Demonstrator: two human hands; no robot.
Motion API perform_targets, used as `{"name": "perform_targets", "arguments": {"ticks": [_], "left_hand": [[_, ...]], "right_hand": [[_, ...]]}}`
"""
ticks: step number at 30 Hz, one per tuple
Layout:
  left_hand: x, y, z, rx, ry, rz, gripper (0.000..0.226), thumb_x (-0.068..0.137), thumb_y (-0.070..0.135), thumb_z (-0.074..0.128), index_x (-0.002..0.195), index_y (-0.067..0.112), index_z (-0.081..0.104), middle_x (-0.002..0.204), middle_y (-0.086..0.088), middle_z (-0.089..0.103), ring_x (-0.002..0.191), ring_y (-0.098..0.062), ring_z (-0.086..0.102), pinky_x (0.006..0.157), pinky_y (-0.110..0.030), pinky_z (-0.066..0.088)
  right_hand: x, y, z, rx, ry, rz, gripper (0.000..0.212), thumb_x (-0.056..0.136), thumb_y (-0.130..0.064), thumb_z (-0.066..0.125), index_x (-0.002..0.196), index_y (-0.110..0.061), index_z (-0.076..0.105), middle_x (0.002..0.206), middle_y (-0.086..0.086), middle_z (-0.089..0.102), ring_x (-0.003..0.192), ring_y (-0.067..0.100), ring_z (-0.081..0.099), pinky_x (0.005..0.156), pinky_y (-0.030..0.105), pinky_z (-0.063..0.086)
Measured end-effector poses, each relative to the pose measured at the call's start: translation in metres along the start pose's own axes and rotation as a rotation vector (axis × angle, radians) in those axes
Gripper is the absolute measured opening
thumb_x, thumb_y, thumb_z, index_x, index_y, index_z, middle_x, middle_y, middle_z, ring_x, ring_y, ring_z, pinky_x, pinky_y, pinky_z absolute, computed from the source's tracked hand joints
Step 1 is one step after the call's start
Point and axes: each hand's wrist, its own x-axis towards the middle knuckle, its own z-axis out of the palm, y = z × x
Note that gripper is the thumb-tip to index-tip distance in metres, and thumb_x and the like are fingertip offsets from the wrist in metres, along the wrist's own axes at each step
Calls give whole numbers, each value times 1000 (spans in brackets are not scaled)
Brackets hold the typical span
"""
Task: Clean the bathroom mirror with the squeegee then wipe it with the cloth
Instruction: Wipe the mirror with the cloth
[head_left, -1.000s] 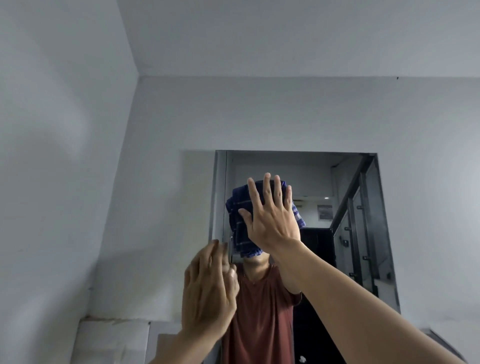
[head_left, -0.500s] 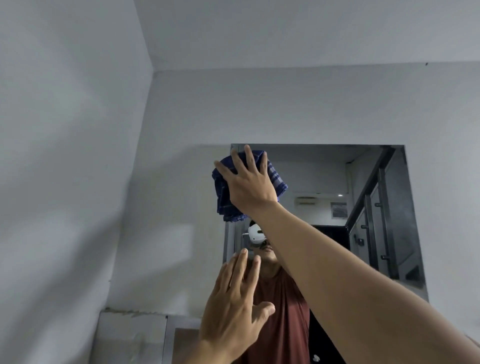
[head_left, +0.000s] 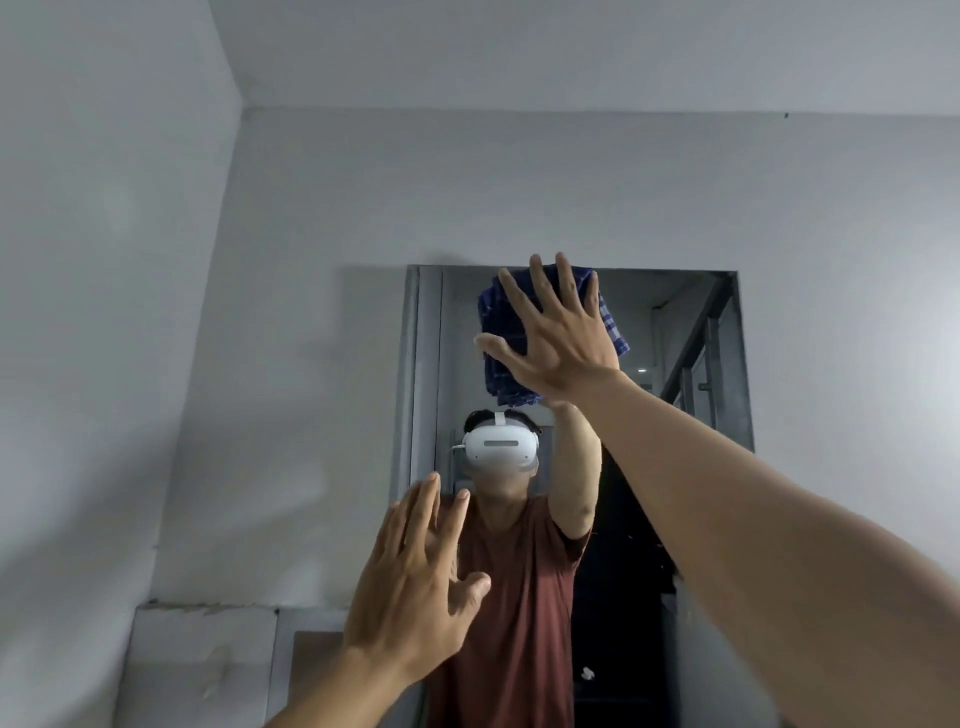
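Note:
The bathroom mirror (head_left: 691, 332) hangs on the grey wall ahead. My right hand (head_left: 558, 338) lies flat with fingers spread, pressing a blue checked cloth (head_left: 496, 358) against the glass near the mirror's top edge. Most of the cloth is hidden behind that hand. My left hand (head_left: 415, 577) is raised lower down, in front of the mirror's lower left part, fingers apart and holding nothing; whether it touches the glass I cannot tell. No squeegee is in view.
The mirror reflects a person in a red shirt with a white headset (head_left: 500, 448), a dark doorway and a stair railing (head_left: 696, 358). A side wall closes in on the left. Pale tiles (head_left: 202, 670) run below the mirror's left side.
My right hand has carried the cloth up from mid-mirror to the top edge, first towards the left corner, then right. My left hand has stayed low and spread its fingers.

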Motion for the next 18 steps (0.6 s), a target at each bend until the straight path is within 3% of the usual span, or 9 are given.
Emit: {"name": "perform_targets", "arguments": {"ticks": [2,6,13,18], "left_hand": [[2,2,-4,7,-6,-22,88,83,64,57,155,18,33,162,-17,27,150,-28,18,122,-42,27],[4,5,-10,-5,-29,-52,87,82,65,57,154,20,35,160,-16,30,147,-31,28,119,-44,31],[3,6,-11,-41,-52,-49,93,79,58,71,154,20,32,160,-18,29,148,-35,28,115,-49,40],[3,6,-11,-8,-59,-49,86,85,59,62,154,17,32,160,-19,27,148,-36,27,115,-51,38]], "right_hand": [[-8,17,-1,-29,-2,24,90,90,-82,18,160,-28,4,169,11,1,154,36,-9,122,62,-4],[-21,51,-4,-14,24,149,77,97,-70,20,160,-29,3,169,12,1,154,37,-7,122,62,-3],[-56,97,-9,94,68,250,62,102,-56,32,150,-17,32,167,19,6,154,39,-3,122,62,-1],[-106,93,3,42,98,398,73,101,-63,21,158,-17,23,166,15,17,154,37,4,122,62,3]]}}
